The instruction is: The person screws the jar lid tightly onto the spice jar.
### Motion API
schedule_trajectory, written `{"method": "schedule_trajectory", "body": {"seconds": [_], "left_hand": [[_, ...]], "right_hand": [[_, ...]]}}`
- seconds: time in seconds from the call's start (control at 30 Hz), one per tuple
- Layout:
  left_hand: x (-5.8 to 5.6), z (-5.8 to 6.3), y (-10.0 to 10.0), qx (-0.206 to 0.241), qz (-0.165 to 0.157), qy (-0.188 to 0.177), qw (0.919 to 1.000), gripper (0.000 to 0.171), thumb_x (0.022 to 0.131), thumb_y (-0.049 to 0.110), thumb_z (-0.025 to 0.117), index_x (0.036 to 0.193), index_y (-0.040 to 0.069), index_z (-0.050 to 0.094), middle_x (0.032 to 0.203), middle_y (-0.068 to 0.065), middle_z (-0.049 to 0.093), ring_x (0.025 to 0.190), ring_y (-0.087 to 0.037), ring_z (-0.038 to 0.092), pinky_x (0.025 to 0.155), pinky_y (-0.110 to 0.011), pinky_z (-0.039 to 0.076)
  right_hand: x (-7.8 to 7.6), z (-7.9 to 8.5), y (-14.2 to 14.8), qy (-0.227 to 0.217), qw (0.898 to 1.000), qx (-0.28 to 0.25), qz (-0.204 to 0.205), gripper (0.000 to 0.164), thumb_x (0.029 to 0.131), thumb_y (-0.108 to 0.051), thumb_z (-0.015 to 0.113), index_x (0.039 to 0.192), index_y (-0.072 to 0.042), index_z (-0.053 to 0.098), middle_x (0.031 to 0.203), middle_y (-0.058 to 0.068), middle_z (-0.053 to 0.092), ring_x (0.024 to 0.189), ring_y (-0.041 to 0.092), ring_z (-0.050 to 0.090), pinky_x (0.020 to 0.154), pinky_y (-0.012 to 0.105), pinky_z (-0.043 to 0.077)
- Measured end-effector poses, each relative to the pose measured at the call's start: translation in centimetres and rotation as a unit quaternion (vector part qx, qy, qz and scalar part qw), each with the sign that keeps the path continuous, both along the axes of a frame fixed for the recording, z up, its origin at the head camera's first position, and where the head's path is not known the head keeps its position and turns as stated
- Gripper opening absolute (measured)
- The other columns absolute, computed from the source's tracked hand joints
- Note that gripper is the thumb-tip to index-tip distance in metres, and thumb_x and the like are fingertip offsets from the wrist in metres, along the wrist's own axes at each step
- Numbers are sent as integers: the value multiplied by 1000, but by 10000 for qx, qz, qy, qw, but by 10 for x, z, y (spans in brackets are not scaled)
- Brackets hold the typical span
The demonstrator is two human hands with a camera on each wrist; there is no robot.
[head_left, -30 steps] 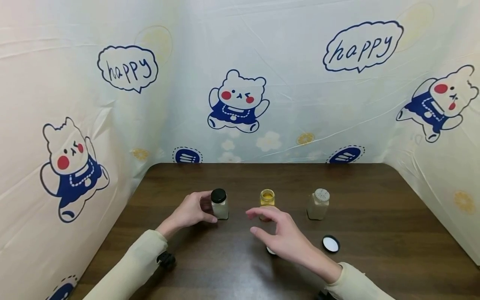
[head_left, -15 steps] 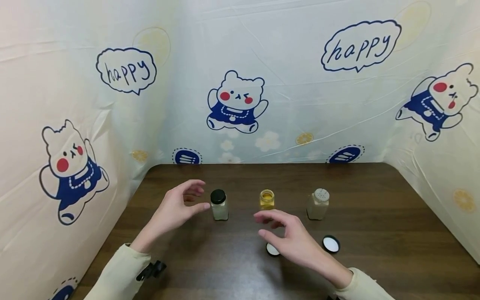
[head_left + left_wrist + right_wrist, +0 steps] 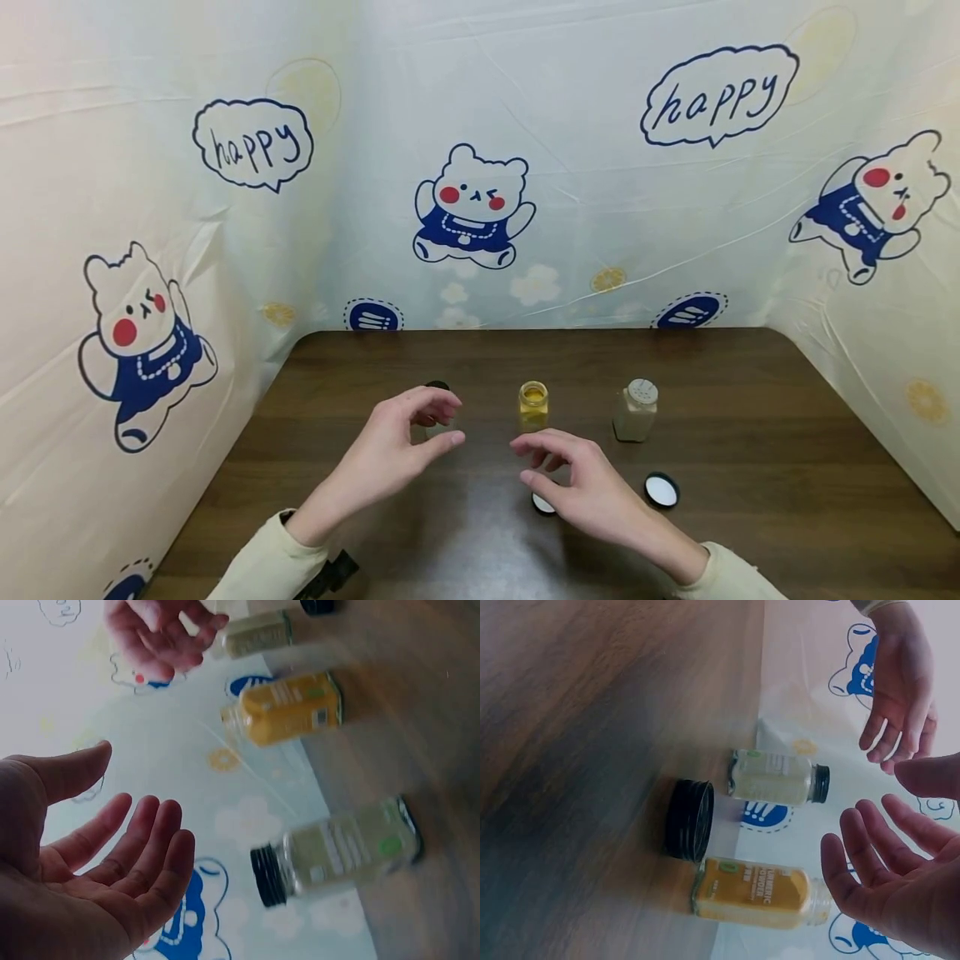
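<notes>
Jar with black cap (image 3: 349, 849) stands just beyond the left hand (image 3: 396, 443), apart from it. Yellow jar (image 3: 533, 408) stands near the right hand (image 3: 583, 483). Both hands are relaxed and empty.

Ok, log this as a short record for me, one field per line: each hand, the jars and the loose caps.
Left hand: fingers relaxed, holding nothing
Right hand: fingers relaxed, holding nothing
Left jar: upright, black cap on, pale contents
Middle jar: upright, uncapped, yellow contents
Right jar: upright, pale top with holes, pale contents
First loose cap: white inside up, partly hidden by the right hand in the head view
Second loose cap: black rim, white inside up
Surface: brown table
</notes>
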State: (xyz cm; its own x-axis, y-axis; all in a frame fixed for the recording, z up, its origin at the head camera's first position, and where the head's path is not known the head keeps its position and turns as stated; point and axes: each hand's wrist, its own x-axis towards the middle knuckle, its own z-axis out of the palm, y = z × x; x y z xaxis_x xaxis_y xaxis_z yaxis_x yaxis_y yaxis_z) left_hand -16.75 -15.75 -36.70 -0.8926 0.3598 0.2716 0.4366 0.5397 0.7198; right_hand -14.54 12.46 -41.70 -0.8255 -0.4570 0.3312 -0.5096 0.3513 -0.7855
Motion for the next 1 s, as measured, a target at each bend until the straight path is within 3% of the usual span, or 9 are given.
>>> {"method": "schedule_trajectory", "body": {"seconds": [0.23, 0.53, 0.8, 1.0], "left_hand": [[5, -8, 14, 153, -287, -209, 9993, 29, 93, 15, 83, 119, 20, 71, 107, 10, 69, 95, -12, 68, 88, -37, 57], [10, -22, 26, 325, -286, -459, 9980, 34, 93, 14, 83, 124, 20, 70, 111, 9, 69, 96, -13, 70, 88, -39, 57], [6, -35, 37, 273, -444, -390, 9979, 37, 94, 13, 81, 129, 13, 68, 110, 3, 69, 98, -22, 71, 86, -44, 58], [0, -44, 45, 123, -560, -587, 9966, 38, 96, 15, 80, 131, 9, 66, 112, 0, 68, 101, -26, 70, 84, -36, 58]], "right_hand": [[0, 1, 4, -206, 9998, 39, -53, 29, 98, -9, 75, 125, -19, 73, 117, -10, 70, 95, 10, 66, 86, 38, 58], [0, -6, 9, -176, 9998, 47, -82, 31, 97, -7, 77, 125, -19, 73, 118, -10, 70, 93, 10, 66, 85, 36, 57], [1, -10, 14, -50, 9999, 96, -103, 31, 95, -7, 78, 124, -18, 73, 118, -9, 70, 91, 9, 65, 81, 37, 57], [1, -11, 17, -70, 9996, 240, -165, 31, 94, -7, 78, 123, -19, 73, 114, -11, 70, 89, 12, 64, 77, 36, 57]]}}
